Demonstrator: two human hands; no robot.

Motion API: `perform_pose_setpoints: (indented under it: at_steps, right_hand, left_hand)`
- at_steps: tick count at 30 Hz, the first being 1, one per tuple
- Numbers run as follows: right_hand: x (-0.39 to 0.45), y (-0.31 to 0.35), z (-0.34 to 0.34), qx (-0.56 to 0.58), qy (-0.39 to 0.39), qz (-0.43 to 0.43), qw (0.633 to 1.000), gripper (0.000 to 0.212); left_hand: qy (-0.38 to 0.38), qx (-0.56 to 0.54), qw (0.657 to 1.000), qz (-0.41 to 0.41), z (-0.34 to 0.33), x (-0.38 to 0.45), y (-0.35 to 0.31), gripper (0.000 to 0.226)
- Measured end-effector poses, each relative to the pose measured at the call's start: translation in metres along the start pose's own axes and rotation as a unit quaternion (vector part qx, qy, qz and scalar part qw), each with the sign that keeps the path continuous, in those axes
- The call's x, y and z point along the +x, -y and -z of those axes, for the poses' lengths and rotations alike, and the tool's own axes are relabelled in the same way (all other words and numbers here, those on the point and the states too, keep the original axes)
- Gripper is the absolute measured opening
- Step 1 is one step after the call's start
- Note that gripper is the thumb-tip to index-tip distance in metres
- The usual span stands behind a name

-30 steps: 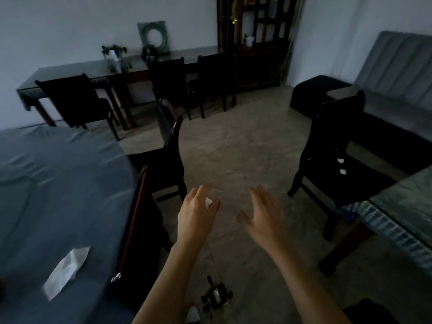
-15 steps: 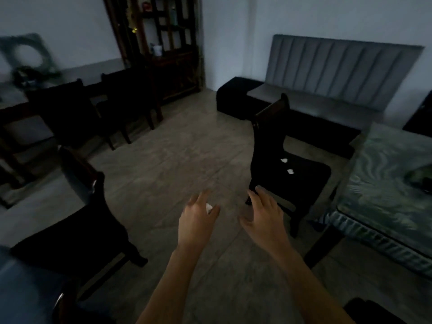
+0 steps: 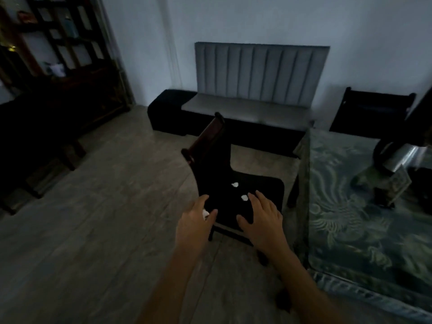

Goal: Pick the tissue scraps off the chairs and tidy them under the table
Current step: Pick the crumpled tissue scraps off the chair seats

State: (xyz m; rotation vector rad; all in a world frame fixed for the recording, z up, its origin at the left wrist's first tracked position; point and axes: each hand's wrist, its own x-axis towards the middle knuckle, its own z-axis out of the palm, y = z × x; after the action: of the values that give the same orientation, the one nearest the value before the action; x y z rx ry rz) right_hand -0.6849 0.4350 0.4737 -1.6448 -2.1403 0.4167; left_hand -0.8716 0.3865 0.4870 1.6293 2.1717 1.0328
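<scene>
A dark wooden chair stands in front of me beside a table. Two white tissue scraps lie on its black seat, the far scrap and the near scrap. My left hand hovers at the seat's near left corner, its fingers curled on a small white tissue scrap. My right hand is spread over the seat with nothing in it, its fingertips just right of the near scrap. The table has a green patterned cloth.
A grey padded bench stands against the far wall behind the chair. Dark shelving and dark furniture fill the left. Another dark chair is at the back right. Dark objects sit on the table. Grey floor lies on the left.
The view has swung right, bringing the chair with the two scraps from far right to straight ahead. Both hands have come over its seat. My left hand still holds its scrap.
</scene>
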Motion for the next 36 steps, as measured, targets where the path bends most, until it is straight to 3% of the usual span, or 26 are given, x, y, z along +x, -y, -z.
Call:
perform_pose_setpoints:
  at_steps: [15, 21, 28, 36]
  right_hand:
    - [0.246, -0.073, -0.003, -0.024, -0.065, -0.094, 0.993, 0.068]
    - [0.348, -0.094, -0.027, -0.004, -0.037, -0.141, 0.989, 0.069]
    - [0.422, -0.119, -0.055, 0.001, -0.024, -0.201, 0.979, 0.069]
    - [0.467, -0.166, -0.111, 0.031, 0.034, -0.239, 0.970, 0.069]
  left_hand:
    - [0.061, -0.051, 0.994, -0.081, -0.123, 0.274, -0.025, 0.045]
    - [0.114, -0.066, 0.988, -0.080, -0.174, 0.388, -0.006, 0.045]
    - [0.173, -0.096, 0.979, -0.041, -0.239, 0.464, 0.007, 0.046]
    - [0.213, -0.078, 0.973, 0.041, -0.315, 0.490, 0.043, 0.044]
